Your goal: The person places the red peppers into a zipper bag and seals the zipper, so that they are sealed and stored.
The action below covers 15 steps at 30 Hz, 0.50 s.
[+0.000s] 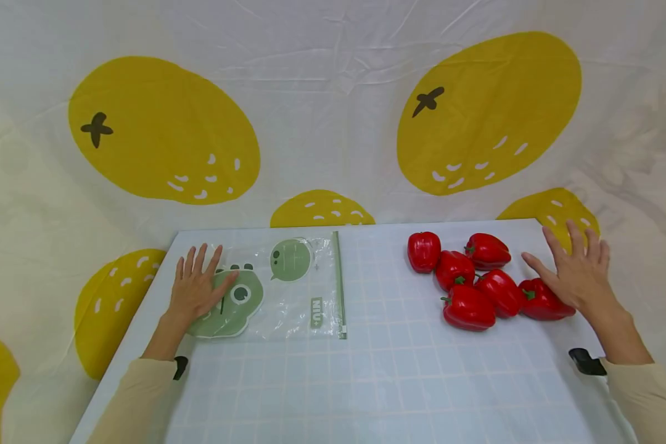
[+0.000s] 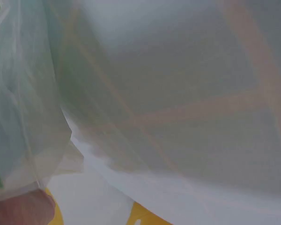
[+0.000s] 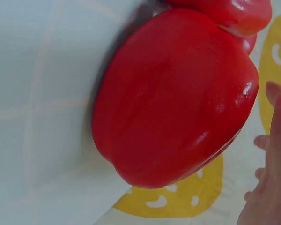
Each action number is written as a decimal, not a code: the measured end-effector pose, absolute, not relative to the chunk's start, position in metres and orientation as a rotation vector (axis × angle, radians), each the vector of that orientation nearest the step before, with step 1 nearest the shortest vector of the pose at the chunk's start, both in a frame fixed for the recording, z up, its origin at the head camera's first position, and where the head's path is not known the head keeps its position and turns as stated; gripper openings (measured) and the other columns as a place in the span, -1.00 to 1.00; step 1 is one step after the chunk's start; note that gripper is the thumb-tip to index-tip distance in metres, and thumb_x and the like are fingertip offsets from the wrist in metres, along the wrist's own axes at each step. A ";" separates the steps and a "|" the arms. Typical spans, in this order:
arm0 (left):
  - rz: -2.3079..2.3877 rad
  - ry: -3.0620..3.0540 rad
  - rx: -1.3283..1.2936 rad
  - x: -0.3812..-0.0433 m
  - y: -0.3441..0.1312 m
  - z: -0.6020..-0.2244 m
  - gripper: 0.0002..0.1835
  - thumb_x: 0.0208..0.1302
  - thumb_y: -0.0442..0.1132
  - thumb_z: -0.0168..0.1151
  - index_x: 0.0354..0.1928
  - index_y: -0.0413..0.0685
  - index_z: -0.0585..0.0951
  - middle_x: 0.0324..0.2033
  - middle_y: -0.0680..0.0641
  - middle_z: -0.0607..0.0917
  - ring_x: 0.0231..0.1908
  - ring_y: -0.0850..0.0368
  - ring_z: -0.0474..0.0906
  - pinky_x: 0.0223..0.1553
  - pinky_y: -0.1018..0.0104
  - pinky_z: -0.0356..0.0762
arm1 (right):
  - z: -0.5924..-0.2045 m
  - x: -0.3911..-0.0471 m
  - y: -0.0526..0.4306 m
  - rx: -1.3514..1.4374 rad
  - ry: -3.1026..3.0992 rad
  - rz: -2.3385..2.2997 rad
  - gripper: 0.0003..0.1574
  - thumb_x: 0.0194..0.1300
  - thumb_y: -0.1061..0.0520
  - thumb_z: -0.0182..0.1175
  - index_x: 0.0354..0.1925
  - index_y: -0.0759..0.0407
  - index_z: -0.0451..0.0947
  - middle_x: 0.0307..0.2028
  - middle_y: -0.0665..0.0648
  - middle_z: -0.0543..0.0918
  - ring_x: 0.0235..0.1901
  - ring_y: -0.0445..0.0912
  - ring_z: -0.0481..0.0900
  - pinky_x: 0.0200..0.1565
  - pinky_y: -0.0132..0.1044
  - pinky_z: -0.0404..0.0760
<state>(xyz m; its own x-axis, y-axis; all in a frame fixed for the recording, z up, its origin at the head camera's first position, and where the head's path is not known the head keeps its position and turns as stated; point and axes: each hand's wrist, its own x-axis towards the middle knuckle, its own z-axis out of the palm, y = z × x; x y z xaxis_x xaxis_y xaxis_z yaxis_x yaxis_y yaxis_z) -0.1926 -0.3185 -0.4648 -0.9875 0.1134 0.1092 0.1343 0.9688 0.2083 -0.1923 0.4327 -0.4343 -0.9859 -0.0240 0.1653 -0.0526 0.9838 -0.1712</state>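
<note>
My left hand (image 1: 197,290) lies over the left end of a clear zip bag (image 1: 296,314), its fingers straight. The bag carries a green cartoon print and has a green zip strip (image 1: 338,283) along its right side. In the left wrist view the bag's edge (image 2: 28,108) shows close to a fingertip. On the right, my right hand (image 1: 579,271) is spread, overlapping the end of a red bell pepper (image 1: 544,302). The right wrist view shows that pepper (image 3: 173,98) large, with the fingers beside it and nothing in them.
Several more red bell peppers (image 1: 468,308) sit in a cluster at the table's right side, some touching. The table (image 1: 388,388) has a pale grid cover. Behind it hangs a white cloth (image 1: 322,123) with yellow fruit prints.
</note>
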 end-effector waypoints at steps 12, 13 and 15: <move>-0.364 -2.767 -0.204 -0.191 -0.312 -0.470 -0.30 0.47 -0.03 0.16 0.45 -0.35 0.28 0.31 -0.58 0.29 0.30 -0.55 0.20 0.38 -0.40 0.12 | -0.437 -0.191 0.416 0.213 -2.639 0.382 -0.28 0.34 0.18 0.26 0.37 0.38 0.30 0.37 0.54 0.21 0.44 0.42 0.05 0.47 0.40 -0.18; -0.370 -2.751 -0.200 -0.191 -0.311 -0.470 -0.31 0.46 -0.06 0.17 0.44 -0.37 0.30 0.29 -0.59 0.31 0.28 -0.56 0.24 0.35 -0.40 0.17 | -0.437 -0.191 0.414 0.221 -2.615 0.385 -0.30 0.30 0.22 0.28 0.34 0.39 0.33 0.34 0.54 0.25 0.42 0.42 0.11 0.47 0.40 -0.14; -0.377 -2.734 -0.188 -0.190 -0.309 -0.470 -0.34 0.46 -0.10 0.19 0.41 -0.41 0.33 0.25 -0.61 0.35 0.24 -0.57 0.28 0.31 -0.42 0.24 | -0.437 -0.192 0.411 0.232 -2.580 0.401 -0.32 0.25 0.27 0.32 0.29 0.40 0.38 0.30 0.53 0.30 0.35 0.43 0.19 0.47 0.39 -0.07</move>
